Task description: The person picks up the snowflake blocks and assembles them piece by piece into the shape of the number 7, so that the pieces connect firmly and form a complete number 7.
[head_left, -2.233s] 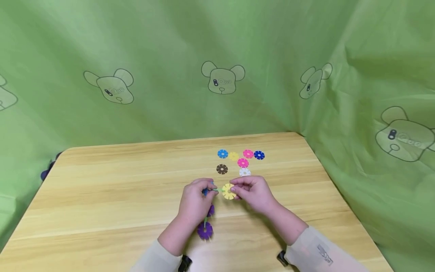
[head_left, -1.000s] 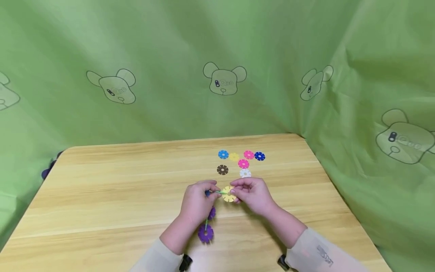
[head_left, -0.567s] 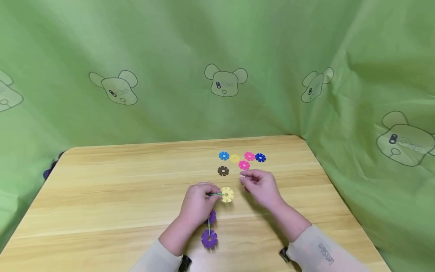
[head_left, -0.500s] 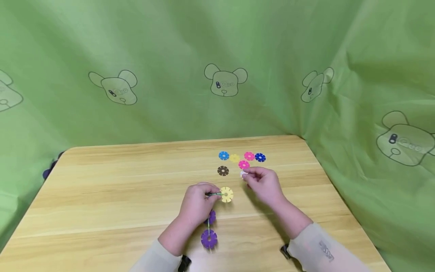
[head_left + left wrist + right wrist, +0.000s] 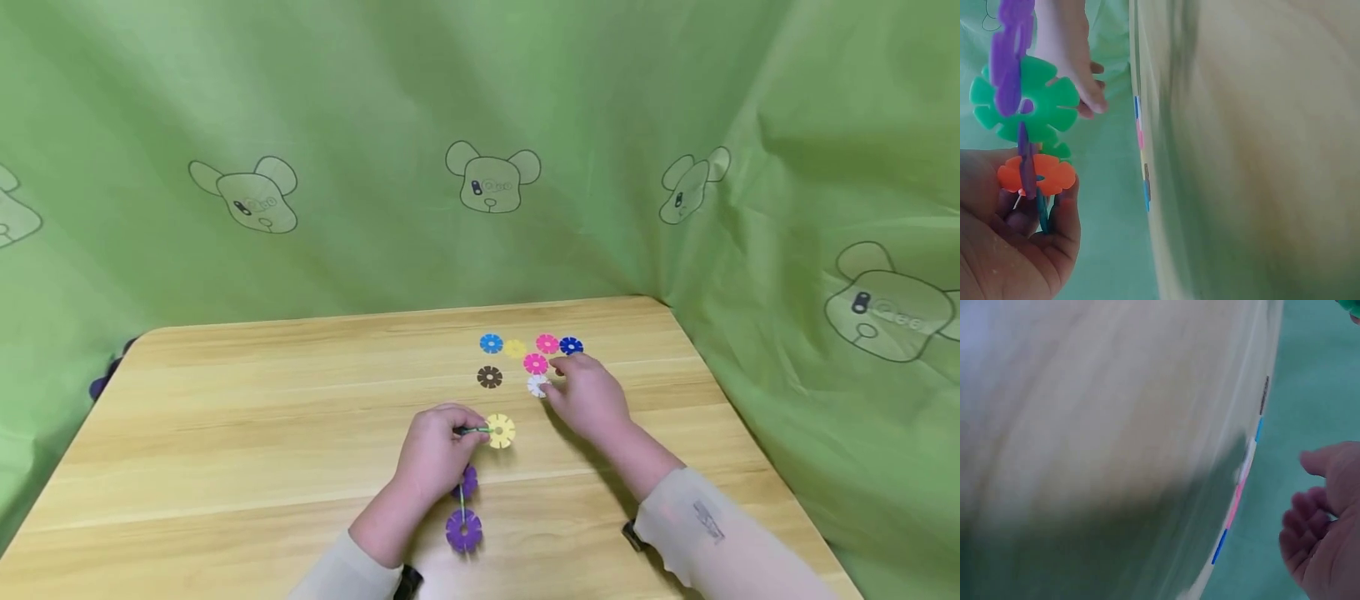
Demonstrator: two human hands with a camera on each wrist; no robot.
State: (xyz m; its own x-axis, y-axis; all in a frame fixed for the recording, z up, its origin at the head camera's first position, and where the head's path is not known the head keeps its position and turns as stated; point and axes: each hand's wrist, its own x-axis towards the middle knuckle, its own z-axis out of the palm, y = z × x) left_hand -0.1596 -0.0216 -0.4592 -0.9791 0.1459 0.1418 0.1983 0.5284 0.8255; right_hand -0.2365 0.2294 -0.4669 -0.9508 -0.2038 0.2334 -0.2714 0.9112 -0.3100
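Observation:
My left hand pinches a chain of slotted, flower-shaped interlocking discs. A yellow disc sticks out at its right end, and a purple disc hangs toward the near side. The left wrist view shows a green disc, an orange disc and a teal disc slotted into the same chain; the fingers hide part of it. Thumb and fingers parted, my right hand reaches to the white disc, its thumb tip at that disc's right edge. Nothing shows between the right fingers.
Loose discs lie on the wooden table near the right hand: pink, dark blue, brown, light blue and pale yellow. Green curtains stand behind and beside the table.
My right hand has let go of the yellow disc, which stays on the chain, and has moved away to the right toward the white disc, its fingers spreading. The left hand keeps its hold.

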